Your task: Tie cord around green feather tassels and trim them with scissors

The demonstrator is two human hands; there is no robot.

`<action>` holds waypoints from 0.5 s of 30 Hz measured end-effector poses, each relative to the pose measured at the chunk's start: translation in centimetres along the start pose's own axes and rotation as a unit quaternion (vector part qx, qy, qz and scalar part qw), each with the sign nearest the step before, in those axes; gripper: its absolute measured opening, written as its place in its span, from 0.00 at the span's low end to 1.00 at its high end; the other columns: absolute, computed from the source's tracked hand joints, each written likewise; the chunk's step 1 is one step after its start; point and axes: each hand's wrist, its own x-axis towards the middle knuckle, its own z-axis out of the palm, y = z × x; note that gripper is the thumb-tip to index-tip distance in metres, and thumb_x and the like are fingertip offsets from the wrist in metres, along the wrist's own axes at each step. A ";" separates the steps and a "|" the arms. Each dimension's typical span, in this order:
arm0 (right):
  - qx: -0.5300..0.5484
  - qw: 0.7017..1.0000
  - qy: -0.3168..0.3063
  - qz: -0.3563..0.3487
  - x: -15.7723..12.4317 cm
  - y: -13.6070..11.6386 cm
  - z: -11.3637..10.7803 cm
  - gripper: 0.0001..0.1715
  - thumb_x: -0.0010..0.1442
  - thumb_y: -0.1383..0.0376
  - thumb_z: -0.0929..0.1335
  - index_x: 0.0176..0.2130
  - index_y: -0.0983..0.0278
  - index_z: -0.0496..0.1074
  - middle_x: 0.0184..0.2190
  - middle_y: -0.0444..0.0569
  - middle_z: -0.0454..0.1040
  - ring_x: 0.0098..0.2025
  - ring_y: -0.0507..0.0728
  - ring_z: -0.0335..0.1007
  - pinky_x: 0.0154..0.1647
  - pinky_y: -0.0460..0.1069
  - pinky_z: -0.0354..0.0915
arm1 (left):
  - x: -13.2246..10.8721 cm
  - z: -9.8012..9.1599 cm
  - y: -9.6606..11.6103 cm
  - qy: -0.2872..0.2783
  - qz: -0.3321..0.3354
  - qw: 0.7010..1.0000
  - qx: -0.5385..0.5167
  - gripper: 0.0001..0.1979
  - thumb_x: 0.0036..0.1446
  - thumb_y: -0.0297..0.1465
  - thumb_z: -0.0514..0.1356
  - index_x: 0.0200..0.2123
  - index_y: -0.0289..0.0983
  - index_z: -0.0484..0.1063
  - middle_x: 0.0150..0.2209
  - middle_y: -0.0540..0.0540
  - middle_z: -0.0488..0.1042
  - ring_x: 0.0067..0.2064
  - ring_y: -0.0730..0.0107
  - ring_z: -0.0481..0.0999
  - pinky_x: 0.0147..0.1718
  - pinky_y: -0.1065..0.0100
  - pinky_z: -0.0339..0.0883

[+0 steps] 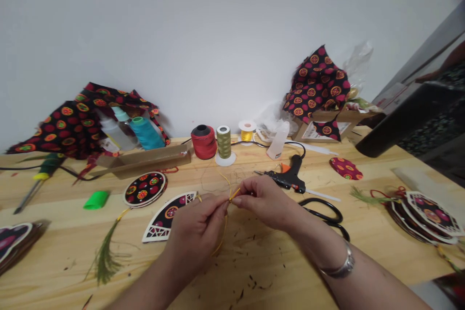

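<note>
My left hand (200, 220) and my right hand (263, 199) meet over the middle of the table, fingertips pinched together on a thin yellow cord (227, 181). One length of it rises above the fingers and another hangs below them. Just beyond my left hand, partly covered by it, lies a fan-shaped ornament (165, 218) with a white cut-out frame over patterned fabric. A black glue gun (290, 174) rests behind my right hand. Black-handled scissors (325, 210) lie beside my right wrist, their blades hidden.
Thread spools in red (203, 141) and olive (224, 143) stand near the wall, with a yellow cord spool (246, 131). A round tasselled ornament (144, 190), a green cap (96, 200) and a screwdriver (38, 179) lie leftward. Stacked ornaments (423, 215) sit at right.
</note>
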 end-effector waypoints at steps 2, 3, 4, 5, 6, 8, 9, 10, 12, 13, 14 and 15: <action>-0.032 0.999 -0.005 -0.013 0.0 0.1 -0.1 0.07 0.49 0.72 0.67 0.25 0.67 0.75 0.18 0.40 0.66 0.23 0.48 0.55 0.25 0.44 0.54 | 0.0 0.1 -0.1 -0.016 -0.004 1.000 0.001 0.11 0.57 0.27 0.54 0.35 0.38 0.77 0.26 0.49 0.76 0.28 0.69 0.74 0.29 0.70 0.64; -0.048 0.999 -0.009 -0.022 0.0 0.1 -0.2 0.07 0.50 0.72 0.66 0.25 0.67 0.75 0.19 0.41 0.67 0.24 0.48 0.57 0.26 0.45 0.55 | -0.1 0.1 -0.1 -0.023 -0.006 1.000 0.001 0.11 0.57 0.27 0.53 0.35 0.38 0.77 0.26 0.48 0.76 0.28 0.69 0.74 0.29 0.70 0.64; -0.062 0.997 -0.014 -0.032 0.0 0.2 -0.3 0.08 0.50 0.72 0.66 0.25 0.67 0.75 0.20 0.41 0.68 0.24 0.49 0.58 0.27 0.45 0.55 | -0.1 0.1 -0.1 -0.030 -0.007 1.000 0.002 0.11 0.57 0.27 0.53 0.35 0.38 0.77 0.26 0.48 0.77 0.28 0.69 0.74 0.29 0.70 0.64; -0.075 0.996 -0.019 -0.041 0.0 0.3 -0.3 0.08 0.50 0.72 0.66 0.25 0.67 0.75 0.20 0.42 0.69 0.25 0.49 0.59 0.28 0.45 0.56 | -0.2 0.1 -0.1 -0.036 -0.009 0.999 0.004 0.11 0.57 0.27 0.53 0.35 0.38 0.77 0.27 0.48 0.77 0.28 0.69 0.74 0.29 0.69 0.64; -0.086 0.995 -0.023 -0.050 0.0 0.3 -0.3 0.08 0.51 0.72 0.66 0.26 0.67 0.76 0.21 0.42 0.70 0.25 0.50 0.60 0.28 0.45 0.56 | -0.2 0.1 -0.1 -0.042 -0.012 0.999 0.006 0.11 0.57 0.27 0.53 0.34 0.38 0.77 0.27 0.48 0.77 0.28 0.69 0.74 0.29 0.69 0.64; -0.101 0.993 -0.021 -0.059 -0.1 0.4 -0.4 0.08 0.51 0.72 0.66 0.26 0.66 0.76 0.22 0.43 0.71 0.26 0.50 0.61 0.28 0.46 0.56 | -0.2 0.1 0.0 -0.049 -0.024 0.999 -0.001 0.12 0.57 0.27 0.53 0.33 0.39 0.77 0.26 0.49 0.77 0.28 0.69 0.74 0.29 0.69 0.63; -0.104 0.993 -0.016 -0.058 -0.1 0.3 -0.4 0.08 0.51 0.72 0.66 0.26 0.66 0.76 0.22 0.43 0.71 0.26 0.51 0.62 0.28 0.46 0.56 | -0.2 0.0 0.1 -0.052 -0.036 0.998 -0.010 0.12 0.57 0.28 0.53 0.32 0.39 0.77 0.26 0.49 0.77 0.27 0.69 0.74 0.28 0.69 0.63; -0.103 0.993 -0.009 -0.055 -0.1 0.3 -0.4 0.08 0.51 0.71 0.67 0.26 0.66 0.76 0.22 0.43 0.71 0.26 0.51 0.62 0.28 0.46 0.57 | -0.1 0.0 0.1 -0.050 -0.054 0.997 -0.026 0.11 0.56 0.29 0.53 0.31 0.40 0.77 0.25 0.50 0.77 0.27 0.69 0.74 0.29 0.69 0.63; -0.085 0.995 0.011 -0.051 -0.1 0.0 -0.4 0.07 0.51 0.70 0.67 0.27 0.65 0.76 0.23 0.44 0.73 0.27 0.52 0.64 0.29 0.46 0.57 | 0.2 -0.3 0.3 -0.034 -0.109 0.991 -0.067 0.10 0.55 0.30 0.55 0.28 0.40 0.77 0.23 0.51 0.75 0.27 0.69 0.73 0.28 0.70 0.63; -0.067 0.996 0.025 -0.048 -0.1 -0.1 -0.4 0.07 0.51 0.70 0.67 0.28 0.65 0.77 0.24 0.44 0.74 0.28 0.52 0.65 0.30 0.46 0.58 | 0.4 -0.4 0.3 -0.023 -0.145 0.985 -0.089 0.10 0.53 0.31 0.56 0.27 0.40 0.77 0.22 0.52 0.74 0.25 0.70 0.71 0.26 0.71 0.62; -0.047 0.997 0.040 -0.045 -0.1 -0.2 -0.3 0.07 0.51 0.69 0.67 0.29 0.64 0.77 0.26 0.45 0.75 0.30 0.52 0.65 0.31 0.46 0.59 | 0.5 -0.5 0.4 -0.013 -0.182 0.976 -0.114 0.09 0.52 0.33 0.57 0.25 0.40 0.77 0.20 0.52 0.72 0.23 0.72 0.69 0.24 0.72 0.60; -0.028 0.997 0.053 -0.041 0.0 -0.2 -0.2 0.07 0.52 0.69 0.67 0.30 0.65 0.77 0.27 0.45 0.75 0.30 0.52 0.66 0.32 0.46 0.59 | 0.7 -0.6 0.4 -0.007 -0.219 0.965 -0.144 0.10 0.51 0.34 0.58 0.23 0.39 0.76 0.18 0.53 0.70 0.21 0.73 0.65 0.21 0.73 0.57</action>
